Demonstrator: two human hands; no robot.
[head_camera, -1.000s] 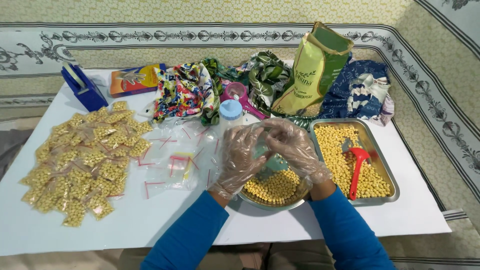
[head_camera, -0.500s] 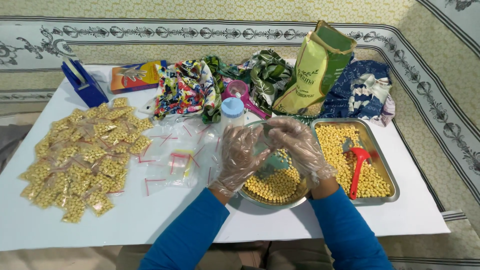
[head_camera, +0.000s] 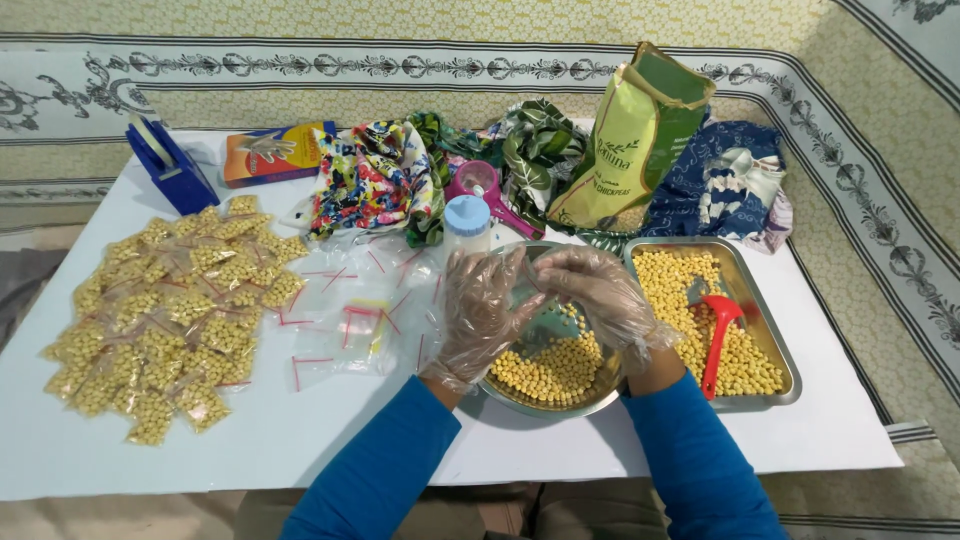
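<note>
Both my hands wear clear plastic gloves and meet above a round metal bowl (head_camera: 545, 405) holding yellow chickpeas (head_camera: 555, 370). My left hand (head_camera: 485, 312) and my right hand (head_camera: 600, 292) pinch a small clear bag (head_camera: 548, 322) between their fingertips, and it hangs over the bowl. Whether anything is inside the bag is hard to tell. Just left of my left hand lie empty clear bags with red strips (head_camera: 350, 312). A rectangular metal tray (head_camera: 790, 372) of chickpeas with a red scoop (head_camera: 720, 340) sits to the right of my right hand.
A heap of filled chickpea bags (head_camera: 170, 310) covers the table's left side. A white bottle with a blue cap (head_camera: 467, 225), a pink scoop (head_camera: 485, 190), a green sack (head_camera: 635, 135), patterned cloths (head_camera: 375, 180), an orange box (head_camera: 275, 152) and a blue tape dispenser (head_camera: 170, 165) line the back.
My hands stay over the bowl; the fingertips have drawn closer together around the small bag. Nothing else on the table has moved.
</note>
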